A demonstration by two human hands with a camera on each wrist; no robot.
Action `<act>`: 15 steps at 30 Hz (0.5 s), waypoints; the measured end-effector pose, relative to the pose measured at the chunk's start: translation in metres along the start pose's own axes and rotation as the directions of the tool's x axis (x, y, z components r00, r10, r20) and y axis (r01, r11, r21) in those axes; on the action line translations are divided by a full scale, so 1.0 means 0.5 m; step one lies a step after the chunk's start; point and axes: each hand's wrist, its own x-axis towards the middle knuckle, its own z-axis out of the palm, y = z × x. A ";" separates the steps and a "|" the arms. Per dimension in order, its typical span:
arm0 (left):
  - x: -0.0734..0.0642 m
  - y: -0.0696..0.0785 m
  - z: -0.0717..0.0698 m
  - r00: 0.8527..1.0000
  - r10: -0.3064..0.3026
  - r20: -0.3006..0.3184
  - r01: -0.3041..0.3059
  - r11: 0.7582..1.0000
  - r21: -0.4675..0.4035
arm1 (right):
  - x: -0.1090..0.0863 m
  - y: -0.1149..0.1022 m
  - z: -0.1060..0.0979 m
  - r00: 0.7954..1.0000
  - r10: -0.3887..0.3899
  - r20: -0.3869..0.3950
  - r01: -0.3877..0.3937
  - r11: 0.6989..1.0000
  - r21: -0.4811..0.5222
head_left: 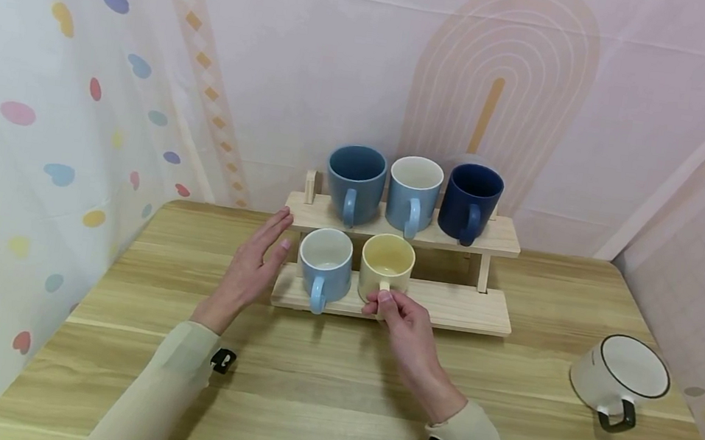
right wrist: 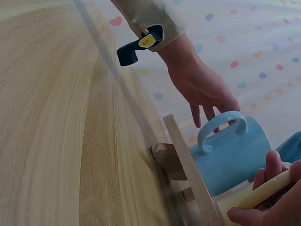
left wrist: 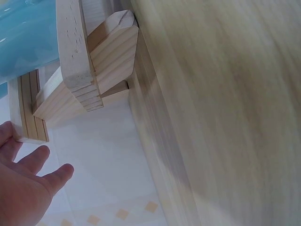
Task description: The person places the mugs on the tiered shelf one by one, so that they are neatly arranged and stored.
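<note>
My right hand [head_left: 408, 331] pinches the handle of a yellow mug [head_left: 388, 260], which sits on the lower tier of a two-tier wooden rack [head_left: 457, 308]. In the right wrist view the thumb and fingers wrap that yellow handle [right wrist: 265, 189]. To its left on the same tier is a light blue mug [head_left: 325, 265], handle facing me. Fingers extended, my left hand [head_left: 250, 266] is at the rack's left side; in the left wrist view its fingertips are right at the end of the upper board [left wrist: 33, 127].
On the upper tier stand a teal-blue mug [head_left: 357, 183], a light blue mug with white inside [head_left: 414, 192] and a navy mug [head_left: 471, 202]. A white mug with a black rim [head_left: 619, 381] is at the right of the wooden table [head_left: 312, 423]. Patterned curtains [head_left: 323, 38] hang behind.
</note>
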 end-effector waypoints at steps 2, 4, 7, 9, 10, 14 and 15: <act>0.000 0.000 0.000 1.000 -0.001 -0.001 0.001 1.000 0.000 | 0.000 0.000 0.001 1.000 0.002 0.000 -0.002 1.000 -0.003; 0.000 0.000 0.000 1.000 -0.003 -0.001 0.003 1.000 0.000 | 0.000 0.000 0.002 1.000 0.003 -0.001 -0.003 1.000 -0.003; 0.000 -0.001 0.001 1.000 -0.006 -0.001 0.006 1.000 0.001 | 0.001 0.001 0.004 1.000 0.003 -0.002 -0.003 1.000 -0.004; 0.000 -0.001 0.001 1.000 -0.007 0.000 0.007 1.000 0.000 | 0.001 0.001 0.005 1.000 0.003 -0.001 -0.003 1.000 -0.007; 0.000 -0.002 0.001 1.000 -0.008 0.000 0.008 1.000 0.001 | 0.001 0.001 0.005 1.000 0.004 -0.001 -0.004 1.000 -0.009; 0.000 -0.004 0.002 1.000 -0.009 -0.004 0.009 1.000 -0.003 | 0.002 0.003 0.007 1.000 0.009 0.004 -0.009 1.000 -0.013; 0.000 -0.004 0.002 1.000 -0.009 -0.004 0.009 1.000 -0.003 | 0.002 0.003 0.008 1.000 0.010 0.005 -0.010 1.000 -0.013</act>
